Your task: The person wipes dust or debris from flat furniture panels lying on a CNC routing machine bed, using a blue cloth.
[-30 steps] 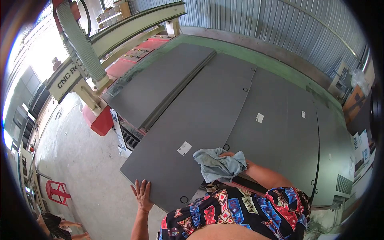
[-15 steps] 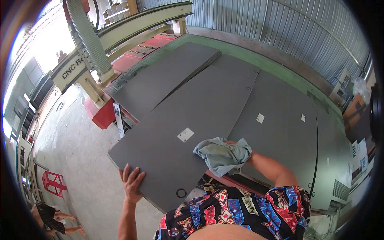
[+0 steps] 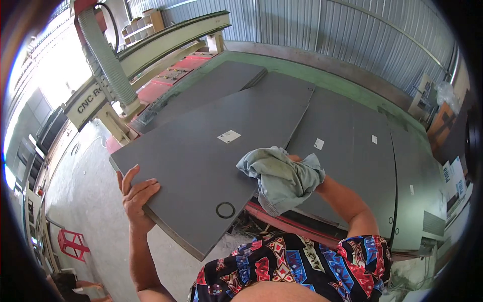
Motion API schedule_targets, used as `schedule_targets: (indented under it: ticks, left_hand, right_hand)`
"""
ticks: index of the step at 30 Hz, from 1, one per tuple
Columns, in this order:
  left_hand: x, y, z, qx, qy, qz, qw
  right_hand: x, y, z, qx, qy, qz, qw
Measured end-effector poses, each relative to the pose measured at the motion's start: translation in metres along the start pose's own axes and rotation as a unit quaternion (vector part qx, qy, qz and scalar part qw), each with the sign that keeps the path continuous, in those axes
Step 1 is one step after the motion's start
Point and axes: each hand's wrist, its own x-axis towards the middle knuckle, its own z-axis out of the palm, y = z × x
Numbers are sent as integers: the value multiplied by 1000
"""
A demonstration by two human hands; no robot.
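A long dark grey panel with a white label and a black ring mark reaches towards me. Its near end is raised over the floor. My left hand grips its left near edge, fingers on top and thumb out of sight below. At the opposite edge, my right hand is mostly covered by the crumpled grey-green cloth it holds. The cloth overlaps the panel's edge; whether the fingers under it also clasp the panel is hidden.
More grey panels lie to the right, and another panel lies at the far left. A CNC router gantry stands at the back left. On the concrete floor are a red stool and, lower left, part of another person.
The near end of the panel has risen and swung left, with my left hand moving up and left along with it. The cloth has shifted slightly and hangs differently.
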Motion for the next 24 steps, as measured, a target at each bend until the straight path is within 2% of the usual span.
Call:
schedule_targets:
  ticks: [3,6,9,11,13,14,15,16,17,18,21,24]
  left_hand:
    - [9,3,0,4,-9,-11,1000]
    - [15,7,-4,-8,-11,-25,1000]
    - [18,14,-11,-7,-11,-48,999]
    - [19,20,-13,9,-6,-59,998]
    - [19,27,-13,34,6,-62,997]
    - [21,30,-12,33,18,-63,997]
    - [21,32,-10,33,30,-65,997]
    - [21,29,-6,33,42,-69,996]
    - [19,22,-6,42,43,-41,997]
    - [14,15,-4,41,44,-54,997]
    - [7,8,1,28,50,-82,995]
    - [7,17,-3,6,55,-87,995]
  right_hand:
    - [-9,-32,-17,-37,-3,112,993]
    - [-21,-78,-20,-128,26,-72,989]
    - [-6,-128,21,-168,171,-141,961]
    - [24,-135,39,-201,232,-155,939]
    - [70,-107,30,-338,217,-224,888]
    - [77,-107,52,-384,144,-284,867]
    - [92,-91,61,-475,112,-332,807]
    - [96,-89,82,-536,40,-256,804]
    - [97,-85,95,-567,-25,-267,779]
    - [100,-82,101,-595,-90,-278,749]
    - [114,-78,95,-615,-178,-298,708]
    - [137,-83,75,-621,-213,-262,708]
